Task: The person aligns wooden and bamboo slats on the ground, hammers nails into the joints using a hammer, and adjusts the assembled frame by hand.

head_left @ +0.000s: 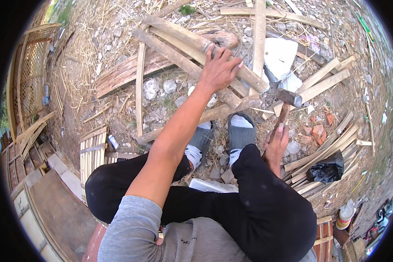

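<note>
My left hand [219, 70] lies across a long, rounded wooden piece [174, 32], its fingers curled over the far side. The piece slants from upper left to the middle right. Under it, flatter wooden strips [170, 53] cross a thick weathered log [131, 72]. In my right hand [276, 147], by my right knee, is a hammer [289, 98], gripped by its wooden handle. The hammer's metal head points up, just right of the wooden piece's near end and apart from it. Another rounded pole [225, 112] lies in front of my sandals.
A white block [280, 56] sits beyond the hammer. Loose strips [323, 87] lie to the right, above broken red bricks [318, 134]. A curved strip bundle [301, 177] holds a black plastic bag [326, 168]. Slatted wood [93, 150] stands left; rubble and straw cover the ground.
</note>
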